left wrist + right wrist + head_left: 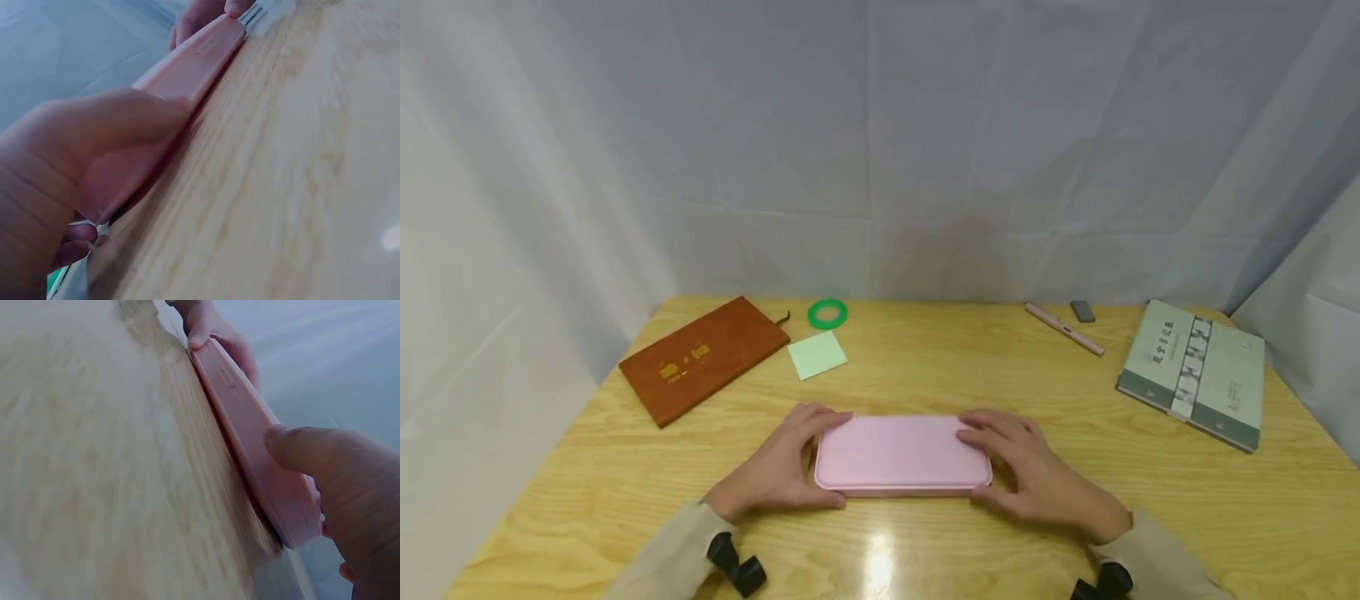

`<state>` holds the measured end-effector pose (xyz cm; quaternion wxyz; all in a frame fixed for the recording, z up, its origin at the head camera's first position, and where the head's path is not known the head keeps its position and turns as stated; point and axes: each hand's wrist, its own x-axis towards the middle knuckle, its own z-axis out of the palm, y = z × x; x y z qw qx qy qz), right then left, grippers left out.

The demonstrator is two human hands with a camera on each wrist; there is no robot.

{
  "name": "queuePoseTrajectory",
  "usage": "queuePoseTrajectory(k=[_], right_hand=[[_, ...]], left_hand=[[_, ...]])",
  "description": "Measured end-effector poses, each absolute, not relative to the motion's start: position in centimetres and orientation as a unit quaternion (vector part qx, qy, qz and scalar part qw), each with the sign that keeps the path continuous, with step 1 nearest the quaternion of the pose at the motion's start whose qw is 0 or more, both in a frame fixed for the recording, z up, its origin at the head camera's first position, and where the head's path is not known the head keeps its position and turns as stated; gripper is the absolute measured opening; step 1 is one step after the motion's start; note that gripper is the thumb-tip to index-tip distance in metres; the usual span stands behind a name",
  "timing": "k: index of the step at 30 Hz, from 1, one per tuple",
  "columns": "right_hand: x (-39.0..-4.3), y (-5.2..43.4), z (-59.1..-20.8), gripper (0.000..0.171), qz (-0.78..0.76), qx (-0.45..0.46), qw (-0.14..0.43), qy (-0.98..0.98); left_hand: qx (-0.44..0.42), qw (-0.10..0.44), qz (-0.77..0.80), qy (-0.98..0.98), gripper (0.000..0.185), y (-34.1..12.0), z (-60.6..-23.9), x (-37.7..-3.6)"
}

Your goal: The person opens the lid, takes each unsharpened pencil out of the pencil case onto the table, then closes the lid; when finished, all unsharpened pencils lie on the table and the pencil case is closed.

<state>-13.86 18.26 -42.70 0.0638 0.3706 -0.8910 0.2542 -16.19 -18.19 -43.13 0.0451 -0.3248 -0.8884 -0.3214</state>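
A flat pink pencil case (902, 454) with rounded corners lies lengthwise on the wooden table in front of me. My left hand (793, 462) grips its left end, the thumb along the near side and the fingers round the far left corner. At the right end, my right hand (1018, 467) holds it the same way, thumb low on the near side, fingertips over the top edge. In the left wrist view the left thumb presses the near wall of the case (181, 81). The right wrist view shows the right thumb against that same wall, with a small raised tab.
A brown notebook (707, 358) lies at the left, a green tape ring (827, 314) and a pale green sticky-note pad (817, 356) beside it. Back right are a pink pen (1063, 328), a grey eraser (1082, 312) and a grey-green notebook (1195, 375). White curtains (880, 150) hang behind the table.
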Motion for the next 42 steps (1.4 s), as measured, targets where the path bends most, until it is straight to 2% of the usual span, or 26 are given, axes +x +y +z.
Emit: queuePoseTrajectory(k=[6, 11, 16, 22, 29, 37, 42], right_hand=[[-13.8, 16.2, -42.6, 0.047, 0.233, 0.407, 0.144, -0.872], [-14.3, 14.5, -42.4, 0.038, 0.213, 0.417, 0.214, -0.857], [-14.9, 12.9, -42.1, 0.037, 0.177, 0.426, 0.272, -0.845], [-15.3, 11.5, -41.3, 0.036, 0.158, 0.423, 0.290, -0.844], [-15.7, 11.2, -41.0, 0.037, 0.116, 0.432, 0.307, -0.840], [-15.8, 11.0, -40.6, 0.032, 0.069, 0.437, 0.287, -0.850], [-15.8, 11.0, -40.7, 0.035, 0.063, 0.440, 0.296, -0.845]], left_hand=[[-0.258, 0.043, -0.365, -0.894, 0.083, -18.4, -43.4, -15.8], [-0.259, 0.051, -0.405, -0.875, 0.072, -18.2, -43.6, -16.0], [-0.249, 0.045, -0.426, -0.869, 0.063, -17.9, -43.7, -16.0], [-0.225, 0.044, -0.448, -0.864, 0.058, -17.6, -43.8, -15.9], [-0.198, 0.038, -0.477, -0.856, 0.063, -17.0, -43.6, -15.8], [-0.182, 0.027, -0.494, -0.850, 0.062, -16.8, -43.6, -15.8], [-0.194, 0.025, -0.503, -0.842, 0.062, -16.8, -43.7, -15.8]])
